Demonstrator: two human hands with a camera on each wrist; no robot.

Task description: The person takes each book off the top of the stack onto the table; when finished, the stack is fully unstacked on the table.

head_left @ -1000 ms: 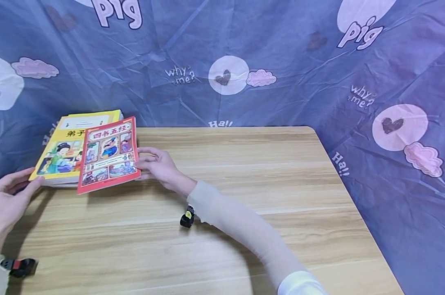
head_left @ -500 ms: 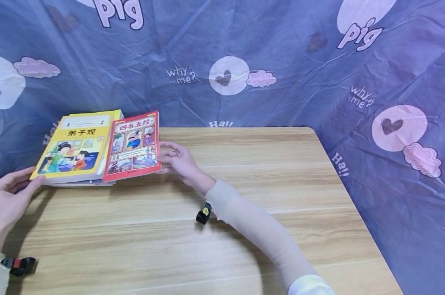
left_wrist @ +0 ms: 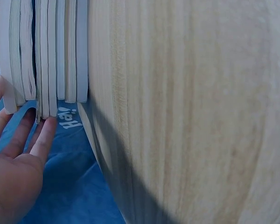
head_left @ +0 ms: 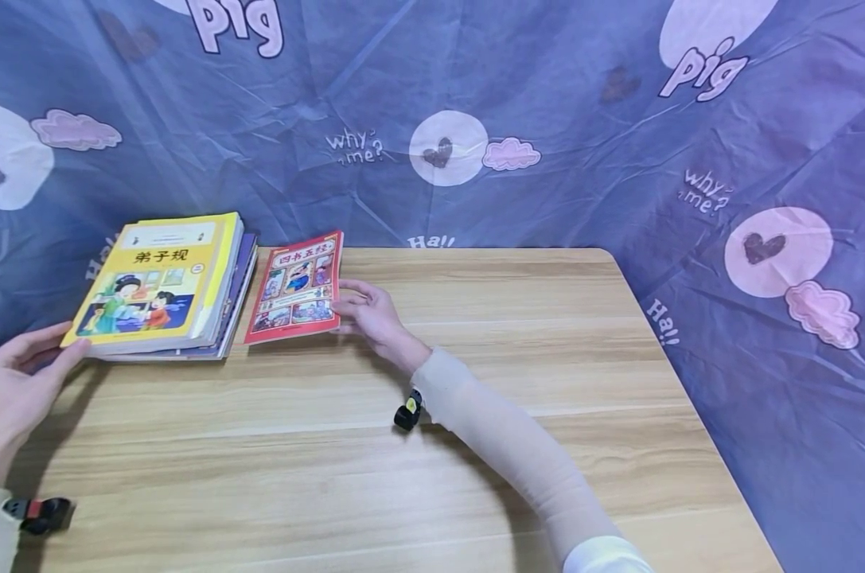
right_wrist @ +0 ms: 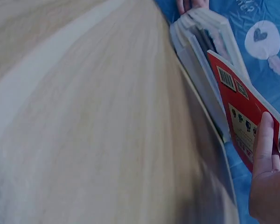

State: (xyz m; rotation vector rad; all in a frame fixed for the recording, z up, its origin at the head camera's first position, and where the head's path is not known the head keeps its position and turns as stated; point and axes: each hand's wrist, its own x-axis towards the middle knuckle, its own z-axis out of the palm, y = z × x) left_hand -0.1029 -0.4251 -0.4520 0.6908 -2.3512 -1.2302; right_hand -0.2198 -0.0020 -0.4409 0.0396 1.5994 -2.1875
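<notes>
My right hand [head_left: 383,325] pinches a thin red picture book [head_left: 296,290] by its right edge, thumb on the cover. The book is held tilted, to the right of the book stack and apart from it. In the right wrist view the red back cover [right_wrist: 238,105] with its barcode shows beside that hand [right_wrist: 270,186]. On top of the stack lies a yellow book [head_left: 146,274] with a cartoon cover. My left hand [head_left: 20,390] touches the stack's left side at the near corner. In the left wrist view its extended fingers [left_wrist: 43,137] rest against the page blocks [left_wrist: 46,56].
The stack stands at the back left of a wood-grain table [head_left: 332,477]. A blue printed cloth [head_left: 432,72] hangs behind and along the right side. A purple book edge [head_left: 242,278] shows low in the stack. Small black devices [head_left: 408,410] sit on both wrists.
My right hand has moved to the right with the red book, from over the yellow book to beside the stack. The yellow cover is now fully uncovered. My left hand stays at the stack.
</notes>
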